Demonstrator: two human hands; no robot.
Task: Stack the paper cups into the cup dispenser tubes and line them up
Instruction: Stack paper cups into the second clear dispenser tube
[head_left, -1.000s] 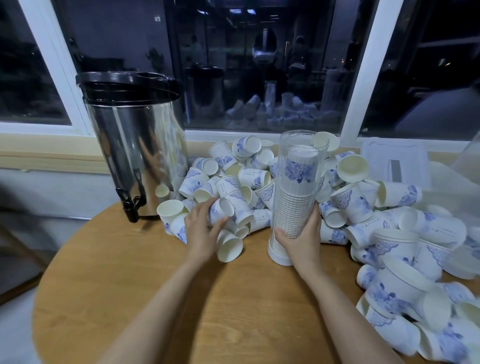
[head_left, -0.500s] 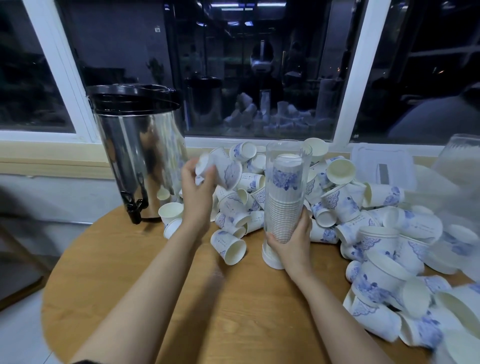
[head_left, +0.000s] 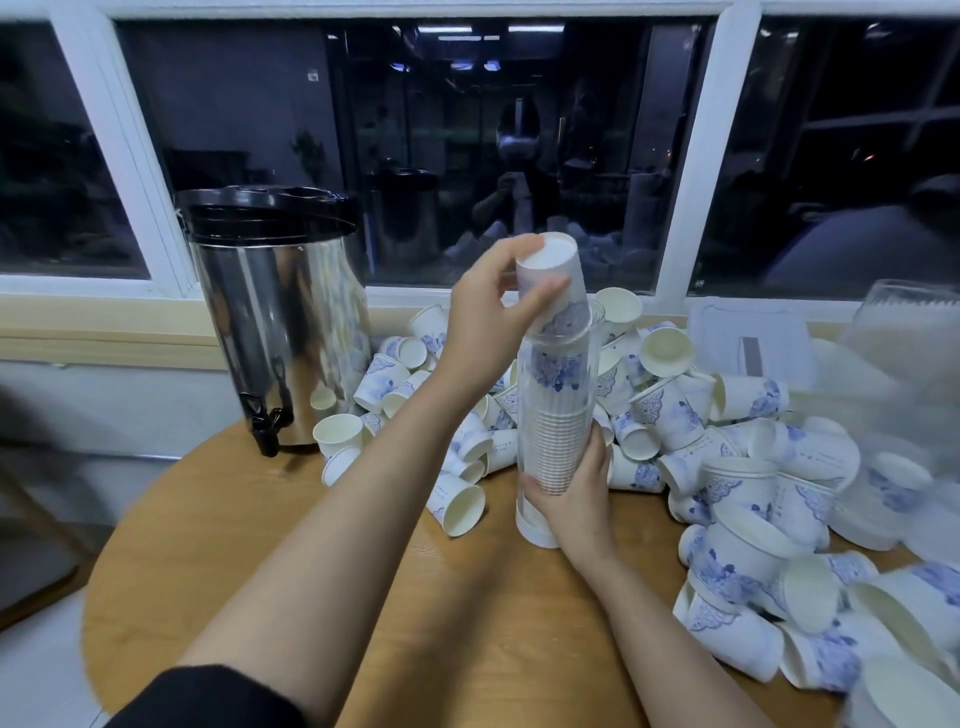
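Mid-stack | L hand (head_left: 485, 317) pinches inverted paper cup (head_left: 555, 283) at dispenser tube (head_left: 558, 410) mouth | R hand (head_left: 576, 491) wraps tube base, on table (head_left: 291, 561) | cup prob. light, crushable: hold sidewall gently, near base.

Dim, cool indoor light, apparently from overhead. Ceiling lamps mirrored in the dark window (head_left: 467, 156). Soft shadows under the forearms on the wooden table (head_left: 311, 597). Bright streaks of glare on the steel urn (head_left: 280, 322). Wide-angle bending at the edges. Heavy smear at far right, detail perhaps lost to motion.
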